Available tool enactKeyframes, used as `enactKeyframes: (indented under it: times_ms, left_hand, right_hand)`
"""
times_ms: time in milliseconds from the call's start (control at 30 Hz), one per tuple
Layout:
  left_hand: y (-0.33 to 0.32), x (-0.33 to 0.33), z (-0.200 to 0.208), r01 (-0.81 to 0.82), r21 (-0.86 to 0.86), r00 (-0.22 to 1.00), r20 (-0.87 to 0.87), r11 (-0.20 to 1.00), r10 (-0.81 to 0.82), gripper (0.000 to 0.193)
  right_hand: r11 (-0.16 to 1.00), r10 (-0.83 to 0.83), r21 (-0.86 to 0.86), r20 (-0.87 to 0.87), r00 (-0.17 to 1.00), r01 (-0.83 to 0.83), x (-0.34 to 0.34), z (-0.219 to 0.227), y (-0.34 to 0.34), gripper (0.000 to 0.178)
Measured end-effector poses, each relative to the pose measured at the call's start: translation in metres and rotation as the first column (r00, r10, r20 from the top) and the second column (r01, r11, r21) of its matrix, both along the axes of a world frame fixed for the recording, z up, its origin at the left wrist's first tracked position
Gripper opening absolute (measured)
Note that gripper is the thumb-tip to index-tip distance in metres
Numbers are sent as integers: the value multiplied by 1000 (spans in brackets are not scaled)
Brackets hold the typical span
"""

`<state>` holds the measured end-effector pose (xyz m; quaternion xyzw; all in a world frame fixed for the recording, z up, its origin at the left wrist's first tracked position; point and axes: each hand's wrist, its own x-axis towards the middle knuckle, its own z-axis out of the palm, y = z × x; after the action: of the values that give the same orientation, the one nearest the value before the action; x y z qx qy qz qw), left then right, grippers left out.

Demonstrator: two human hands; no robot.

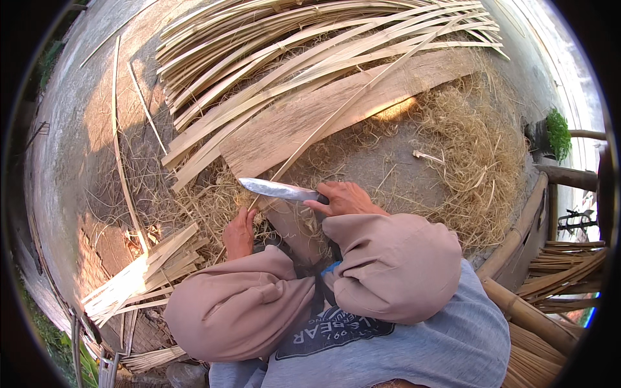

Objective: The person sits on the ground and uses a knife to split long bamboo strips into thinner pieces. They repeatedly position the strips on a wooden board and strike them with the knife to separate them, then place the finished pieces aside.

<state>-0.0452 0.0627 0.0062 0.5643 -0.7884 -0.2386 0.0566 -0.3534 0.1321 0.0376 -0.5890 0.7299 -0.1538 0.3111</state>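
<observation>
My right hand (347,198) is closed round the dark handle of a large knife (275,188). Its broad, shiny blade points left, lying across a long, thin bamboo strip (352,102). My left hand (239,233), just below the blade tip, is closed on the near end of that strip. From there the strip runs away to the upper right, over a wide wooden board (310,127). Whether the blade's edge touches the strip I cannot tell.
Many split bamboo strips (239,55) lie stacked beyond the board. Curly shavings (475,152) cover the ground at right. More strips (145,271) sit in sunlight at left. Bamboo poles (517,233) stand at right, near a green plant (557,134).
</observation>
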Motion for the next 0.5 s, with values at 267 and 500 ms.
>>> enactKeyframes:
  times_ms: [267,500]
  left_hand:
    - [-12,1,-10,86,8,994,-68,996,-86,33]
    - [13,2,-35,111,-250,990,109,962,-86,23]
  right_hand:
    - [791,-611,-235,-274,742,565,-253,-21,-10,67]
    - [1000,26,-9,-101,994,-27,-32,13,-4,62]
